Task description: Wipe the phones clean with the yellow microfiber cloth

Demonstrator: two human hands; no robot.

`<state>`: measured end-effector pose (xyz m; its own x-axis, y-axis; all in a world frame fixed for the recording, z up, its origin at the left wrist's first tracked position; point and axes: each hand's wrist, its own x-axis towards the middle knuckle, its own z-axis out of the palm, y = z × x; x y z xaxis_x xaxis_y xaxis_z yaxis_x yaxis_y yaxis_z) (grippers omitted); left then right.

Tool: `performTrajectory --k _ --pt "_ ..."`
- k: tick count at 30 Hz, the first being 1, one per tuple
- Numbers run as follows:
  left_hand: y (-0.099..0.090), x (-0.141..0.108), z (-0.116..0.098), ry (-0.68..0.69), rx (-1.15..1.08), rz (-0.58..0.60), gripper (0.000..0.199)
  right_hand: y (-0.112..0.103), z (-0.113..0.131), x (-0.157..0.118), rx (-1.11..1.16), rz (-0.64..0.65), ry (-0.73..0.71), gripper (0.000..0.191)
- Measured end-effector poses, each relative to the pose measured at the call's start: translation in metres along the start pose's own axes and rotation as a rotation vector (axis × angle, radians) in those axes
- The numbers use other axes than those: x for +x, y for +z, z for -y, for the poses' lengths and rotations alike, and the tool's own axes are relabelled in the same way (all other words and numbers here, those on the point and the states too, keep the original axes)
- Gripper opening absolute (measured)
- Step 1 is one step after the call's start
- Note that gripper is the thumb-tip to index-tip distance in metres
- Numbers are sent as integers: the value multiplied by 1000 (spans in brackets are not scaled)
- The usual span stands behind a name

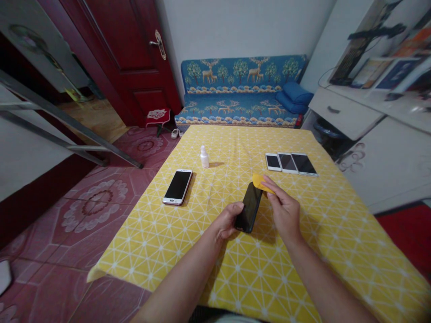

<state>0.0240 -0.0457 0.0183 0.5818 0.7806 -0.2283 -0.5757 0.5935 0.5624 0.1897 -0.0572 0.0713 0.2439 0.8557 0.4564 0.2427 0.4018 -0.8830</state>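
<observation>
A table (pixel 336 233) in a yellow patterned cloth is filling the view. Above its middle, the left hand (pixel 228 220) is gripping a black phone (pixel 249 207) by its lower end, while the right hand (pixel 284 209) is pinching a yellow cloth (pixel 261 181) against the phone's top. 4 more phones and 1 small white bottle (pixel 204 157) are lying farther back.

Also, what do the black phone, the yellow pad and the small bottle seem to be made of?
Black phone: glossy face, probably glass, since it shines darkly.
Yellow pad: looks like soft matte cloth or sponge; it bends under the right hand's fingers. I cannot tell which.
Small bottle: white, dull, likely plastic.
The left hand grips the phone's lower end.
</observation>
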Motion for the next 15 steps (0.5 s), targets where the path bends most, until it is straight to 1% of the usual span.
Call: performTrajectory --k 2,5,8,10,15 --pt "-1 1 -1 21 -22 -15 42 1 -2 -7 -38 64 -34 26" --pt "-4 4 -3 68 -85 -58 37 3 -4 -18 -58 165 -40 30" --pt "-5 6 -4 104 -118 -68 36 3 0 -28 -77 154 -31 33" --pt "-5 6 -3 125 -124 -77 31 1 5 -33 -101 137 -44 33" --pt "-4 7 1 175 -157 -159 19 -1 12 -46 -189 99 -147 36"
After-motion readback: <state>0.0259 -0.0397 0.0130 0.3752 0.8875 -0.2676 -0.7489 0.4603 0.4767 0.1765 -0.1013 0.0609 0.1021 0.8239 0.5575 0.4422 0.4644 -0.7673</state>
